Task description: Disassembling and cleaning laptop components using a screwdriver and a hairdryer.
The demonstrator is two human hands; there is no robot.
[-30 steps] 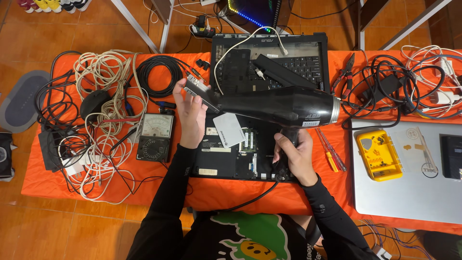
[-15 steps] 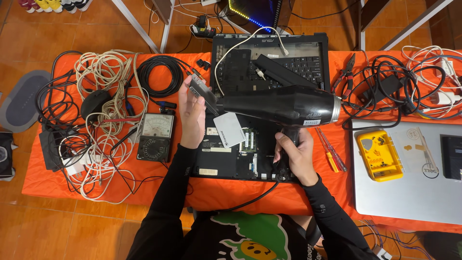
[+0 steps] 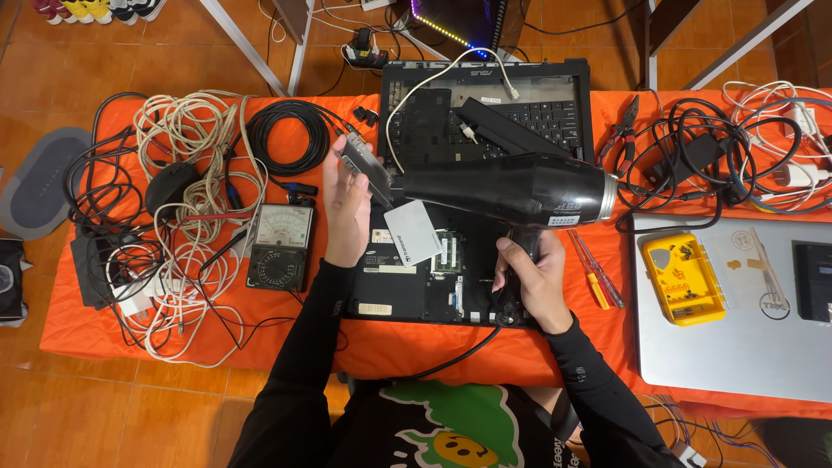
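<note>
A person's right hand [image 3: 530, 279] closes around the handle of a black hair dryer [image 3: 507, 189], held level over an opened laptop [image 3: 416, 277] at the middle of the orange counter [image 3: 373, 347]. The left hand [image 3: 347, 208] grips a small dark nozzle piece [image 3: 364, 165] at the dryer's narrow end. A meter [image 3: 279, 247] lies just left.

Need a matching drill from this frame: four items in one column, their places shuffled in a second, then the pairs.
1. hair dryer
2. meter
3. yellow case
4. pliers

a. on the silver laptop
b. by the white cables, left of the left hand
c. in the right hand
d. right of the keyboard

Pairs: 1-c, 2-b, 3-a, 4-d
</note>
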